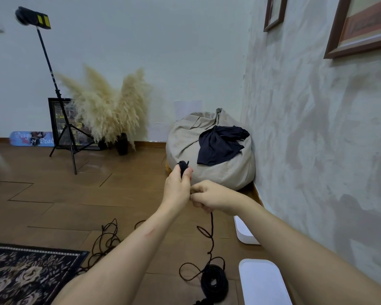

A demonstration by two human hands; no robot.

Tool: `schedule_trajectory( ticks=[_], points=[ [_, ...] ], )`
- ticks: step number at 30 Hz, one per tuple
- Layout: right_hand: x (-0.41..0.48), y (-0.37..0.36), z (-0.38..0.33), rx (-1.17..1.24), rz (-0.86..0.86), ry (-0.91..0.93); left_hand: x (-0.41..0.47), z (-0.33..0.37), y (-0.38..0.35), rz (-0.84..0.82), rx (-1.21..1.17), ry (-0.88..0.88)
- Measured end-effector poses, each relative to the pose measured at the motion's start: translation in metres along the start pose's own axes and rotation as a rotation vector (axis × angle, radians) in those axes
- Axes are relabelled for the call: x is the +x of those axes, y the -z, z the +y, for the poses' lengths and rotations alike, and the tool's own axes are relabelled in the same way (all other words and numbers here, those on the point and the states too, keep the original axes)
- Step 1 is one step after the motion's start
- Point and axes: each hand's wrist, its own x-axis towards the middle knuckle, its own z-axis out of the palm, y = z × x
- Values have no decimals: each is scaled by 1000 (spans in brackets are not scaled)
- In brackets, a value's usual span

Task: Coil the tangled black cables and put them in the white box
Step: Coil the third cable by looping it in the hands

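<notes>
My left hand [178, 187] grips a small bundle of black cable [183, 166] whose loops stick out above the fist. Just to its right, my right hand [209, 197] pinches the same cable, which hangs down in a kinked strand [211, 236] to the floor. That strand ends at a coiled black cable [214, 282] lying on the wood floor. More tangled black cable [107, 241] sprawls on the floor to the left, under my left forearm. A white box [243, 232] stands by the wall, partly hidden by my right arm. A white lid or second box [262, 280] lies nearer me.
A beige beanbag [224, 170] with a dark cloth [220, 144] sits in the corner. A light stand [64, 133], dried pampas grass [106, 106] in a dark vase and a framed picture [55, 119] stand at the back wall. A patterned rug [26, 274] lies at the lower left.
</notes>
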Motion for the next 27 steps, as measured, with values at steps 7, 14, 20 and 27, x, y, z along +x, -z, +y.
schedule_trajectory(
  ticks=[7, 14, 20, 27],
  points=[
    [-12, 43, 4, -280, 180, 189, -5, -8, -2, -311, 67, -5],
    [-11, 55, 9, -231, 484, 287, -22, 8, -6, -415, 28, -101],
    [-1, 46, 19, -160, 518, 212, -29, 5, -11, -232, -18, -51],
    [-4, 44, 14, -103, 576, 253, -28, 8, -7, -279, -148, 0]
  ],
)
